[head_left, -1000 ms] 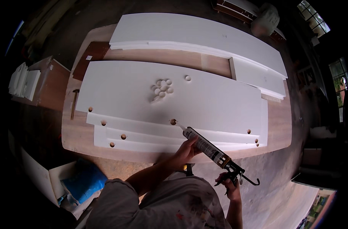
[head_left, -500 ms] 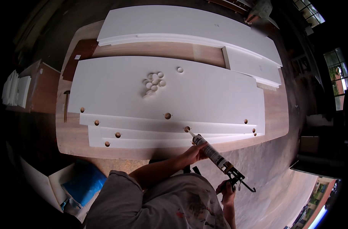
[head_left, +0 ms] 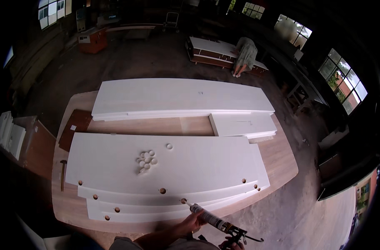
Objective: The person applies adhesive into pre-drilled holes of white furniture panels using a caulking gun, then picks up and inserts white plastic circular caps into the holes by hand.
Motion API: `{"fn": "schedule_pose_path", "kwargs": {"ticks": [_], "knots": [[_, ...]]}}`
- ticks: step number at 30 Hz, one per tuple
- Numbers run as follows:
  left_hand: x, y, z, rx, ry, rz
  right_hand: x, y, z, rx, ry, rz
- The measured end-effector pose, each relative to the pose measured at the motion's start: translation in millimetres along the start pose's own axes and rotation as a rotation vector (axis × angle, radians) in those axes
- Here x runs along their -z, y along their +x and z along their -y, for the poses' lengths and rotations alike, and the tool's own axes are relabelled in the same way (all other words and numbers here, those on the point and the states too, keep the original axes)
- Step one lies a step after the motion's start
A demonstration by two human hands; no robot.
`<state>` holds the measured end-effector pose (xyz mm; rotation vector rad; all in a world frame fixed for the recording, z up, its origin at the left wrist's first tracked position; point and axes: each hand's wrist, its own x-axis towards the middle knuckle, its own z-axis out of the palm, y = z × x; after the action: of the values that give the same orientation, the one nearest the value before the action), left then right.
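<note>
A caulking gun (head_left: 215, 220) with a pale printed cartridge lies slantwise across both hands. My left hand (head_left: 194, 221) wraps round the cartridge near its front end. Its black trigger handle is in my right hand (head_left: 231, 243), partly cut off by the lower edge. The thin nozzle reaches into or just over a round hole (head_left: 183, 201) in a white panel; which one I cannot tell. Stacked white panels (head_left: 115, 162) lie stepped before me, with more round holes along their near edges. On the top panel rests a cluster of small white round caps (head_left: 146, 160), one cap (head_left: 169, 146) apart.
More white panels (head_left: 177, 93) are stacked on the far side of the wooden table (head_left: 281, 158). A hammer (head_left: 63, 175) and a brown board (head_left: 75, 125) lie at the left. A person (head_left: 246, 54) bends beside a far stack of boards (head_left: 213, 48).
The view has tilted up, so the table sits lower and the far room shows. The nozzle stays at the same hole, both hands still on the caulking gun.
</note>
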<state>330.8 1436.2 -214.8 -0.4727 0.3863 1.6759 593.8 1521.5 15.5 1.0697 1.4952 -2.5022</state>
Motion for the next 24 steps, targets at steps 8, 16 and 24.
{"fn": "schedule_pose_path", "kwargs": {"ticks": [8,16,24], "knots": [[-13,-27,7,-0.059,-0.092,-0.115,15,47,4,0.116,0.080,0.093],[-85,-47,-5,0.119,0.381,0.232,23,23,60,0.417,-0.146,0.081],[6,-56,-61,-0.749,1.620,-0.463,25,-83,52,0.330,0.011,-0.428]]}}
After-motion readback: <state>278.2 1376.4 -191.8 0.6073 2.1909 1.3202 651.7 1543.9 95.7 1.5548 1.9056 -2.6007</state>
